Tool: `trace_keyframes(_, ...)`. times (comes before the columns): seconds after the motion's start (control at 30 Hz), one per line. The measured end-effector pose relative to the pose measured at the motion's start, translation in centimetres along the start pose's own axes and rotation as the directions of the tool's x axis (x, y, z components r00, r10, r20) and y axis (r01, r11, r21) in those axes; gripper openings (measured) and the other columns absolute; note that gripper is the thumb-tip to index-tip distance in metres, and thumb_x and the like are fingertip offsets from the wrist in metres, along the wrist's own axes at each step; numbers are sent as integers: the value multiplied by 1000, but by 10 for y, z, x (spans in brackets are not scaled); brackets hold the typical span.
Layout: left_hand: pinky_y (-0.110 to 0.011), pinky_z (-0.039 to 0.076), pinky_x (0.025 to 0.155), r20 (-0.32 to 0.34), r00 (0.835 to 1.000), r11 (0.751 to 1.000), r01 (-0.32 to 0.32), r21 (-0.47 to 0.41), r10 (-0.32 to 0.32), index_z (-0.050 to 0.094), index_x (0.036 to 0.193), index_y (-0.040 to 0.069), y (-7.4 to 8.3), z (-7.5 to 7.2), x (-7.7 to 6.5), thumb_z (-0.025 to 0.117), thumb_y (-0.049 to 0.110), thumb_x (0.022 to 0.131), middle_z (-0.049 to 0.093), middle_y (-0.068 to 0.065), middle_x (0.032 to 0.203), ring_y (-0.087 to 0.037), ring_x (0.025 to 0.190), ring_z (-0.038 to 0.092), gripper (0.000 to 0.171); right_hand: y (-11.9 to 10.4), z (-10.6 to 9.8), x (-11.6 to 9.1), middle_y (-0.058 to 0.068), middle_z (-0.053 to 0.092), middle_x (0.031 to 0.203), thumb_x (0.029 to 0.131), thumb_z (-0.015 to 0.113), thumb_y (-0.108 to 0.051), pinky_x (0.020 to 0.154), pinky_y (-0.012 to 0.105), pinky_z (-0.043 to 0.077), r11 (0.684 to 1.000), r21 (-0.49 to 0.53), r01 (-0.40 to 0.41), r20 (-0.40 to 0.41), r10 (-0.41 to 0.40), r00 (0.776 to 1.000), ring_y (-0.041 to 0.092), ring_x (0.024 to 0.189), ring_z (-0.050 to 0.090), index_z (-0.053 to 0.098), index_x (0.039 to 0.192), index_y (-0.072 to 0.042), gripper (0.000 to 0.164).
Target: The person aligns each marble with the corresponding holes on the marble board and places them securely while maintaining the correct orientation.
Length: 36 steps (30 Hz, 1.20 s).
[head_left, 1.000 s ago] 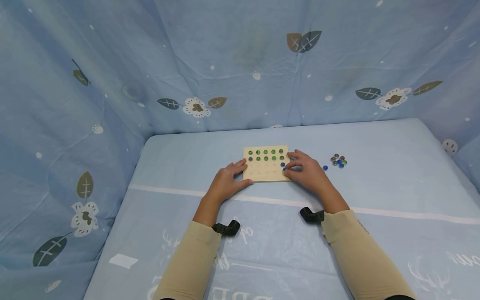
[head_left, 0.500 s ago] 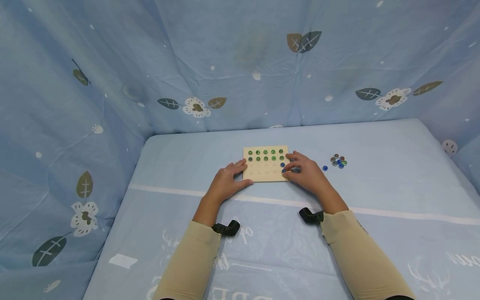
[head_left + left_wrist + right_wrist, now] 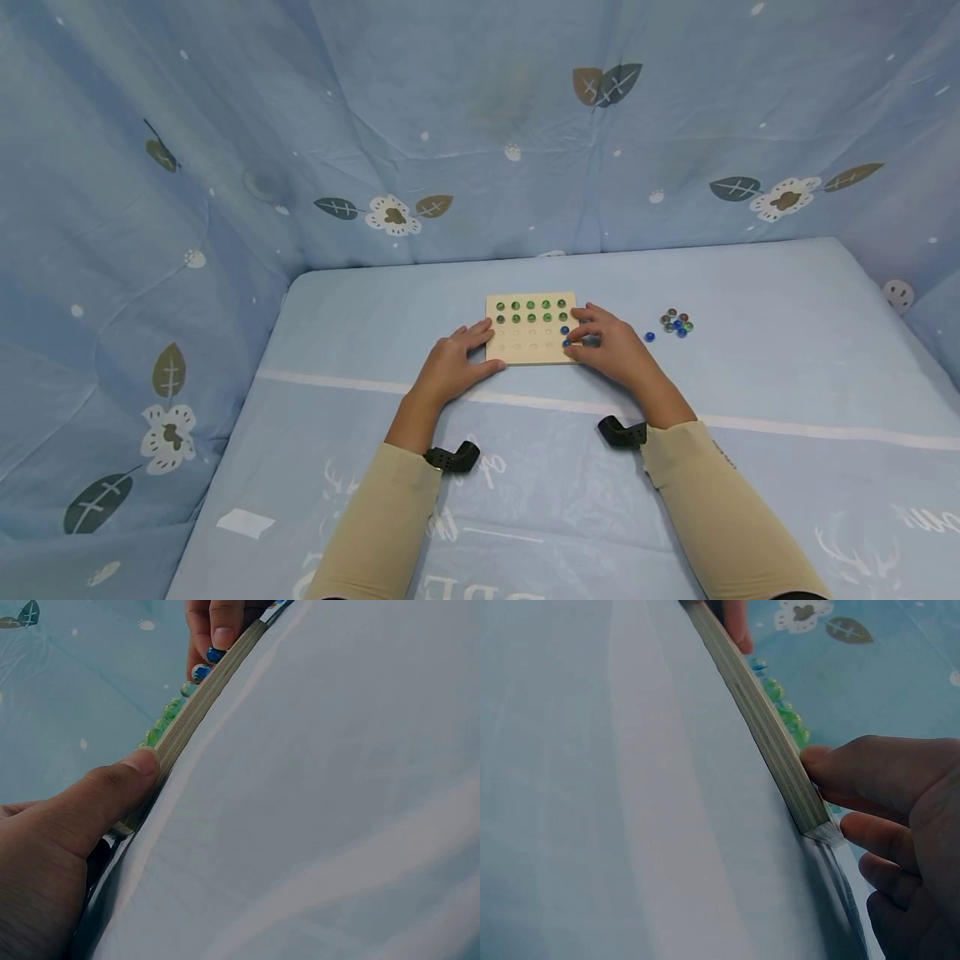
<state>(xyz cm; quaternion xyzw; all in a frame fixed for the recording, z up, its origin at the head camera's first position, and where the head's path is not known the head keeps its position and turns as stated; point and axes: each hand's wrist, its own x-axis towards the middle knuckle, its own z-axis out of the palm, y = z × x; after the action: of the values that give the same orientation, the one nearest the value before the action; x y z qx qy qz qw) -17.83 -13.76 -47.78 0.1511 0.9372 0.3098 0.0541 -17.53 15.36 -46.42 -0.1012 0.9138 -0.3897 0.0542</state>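
Note:
A pale wooden board (image 3: 517, 338) with rows of shallow hollows lies flat on the bed-like surface. Green marbles (image 3: 531, 317) fill its two back rows. My left hand (image 3: 452, 364) rests on the board's left side, fingertips at the left edge and thumb at the front corner. With thumb and finger, my right hand (image 3: 615, 343) pinches a blue marble (image 3: 215, 655) at the right end of the front row. Just behind it sits another blue marble (image 3: 565, 331). In the right wrist view the thumb hides the pinched marble.
A lone blue marble (image 3: 649, 337) lies right of the right hand. Beyond it is a cluster of mixed marbles (image 3: 677, 323). A patterned blue cloth (image 3: 480, 133) hangs behind the surface.
My right hand has shifted slightly left with the blue marble, which now shows at the end of the front row. The left hand stays on the board.

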Motion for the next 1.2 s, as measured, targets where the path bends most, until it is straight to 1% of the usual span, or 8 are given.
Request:
trace_keyframes(0.33,-49,35,115,-1,1000,1000,-2,-7,2,55,141,21,0,0,0,77,51,81,42,13,152,-33,144,36,71,-2,0,0,9,46,151,85,76,-25,117,56,26,1000,8,-9,5,9,1000,30,149,25,77,99,-9,21)
trace_keyframes(0.6,-49,34,116,5,1000,1000,14,-8,-14,55,142,22,-1,1,-1,77,52,81,42,14,153,-32,145,34,71,-1,0,-1,10,47,151,85,77,-24,117,56,26,1000,7,-1,9,1,1000,31,149,25,77,99,-9,21)
trace_keyframes(0.77,-49,34,116,-1,1000,1000,9,-2,-9,55,141,22,-1,1,-1,77,52,81,42,14,153,-32,145,35,71,-1,-6,-1,7,47,151,86,76,-26,117,56,27,1000,4,-17,-6,17,1000,30,150,25,77,102,-8,24)
trace_keyframes(0.93,-49,35,115,-5,1000,1000,-2,0,2,55,141,21,-1,0,0,77,51,81,42,13,152,-32,144,36,71,5,-22,-2,7,48,150,88,75,-26,117,57,26,999,-8,-48,-93,47,995,29,149,26,76,104,-7,25)
trace_keyframes(0.97,-49,35,115,-6,1000,1000,-5,-3,5,56,141,21,0,0,0,77,51,81,43,13,152,-32,144,36,71,7,-26,-3,8,49,150,88,74,-25,117,59,23,999,-5,-54,-119,53,991,29,149,26,76,104,-6,25)
trace_keyframes(1.07,-50,35,115,-8,1000,1000,-12,-10,12,56,141,20,0,0,0,77,50,81,43,12,152,-33,144,36,71,15,-41,-6,7,49,150,89,73,-27,117,61,21,995,17,-99,-190,101,977,27,150,26,75,106,-5,28)
trace_keyframes(1.17,-50,35,115,-4,1000,1000,-7,-11,7,56,141,20,-1,0,1,77,50,81,43,12,152,-33,144,36,71,25,-58,-12,8,48,150,91,71,-30,117,61,22,988,59,-144,-250,154,956,25,150,26,73,111,-3,34)
trace_keyframes(1.2,-50,35,115,-1,1000,1000,-3,-10,3,56,141,20,-1,0,1,77,51,81,43,13,152,-32,144,36,71,29,-63,-14,8,48,151,92,70,-31,116,59,26,985,69,-159,-268,172,948,25,150,25,72,113,-3,36)
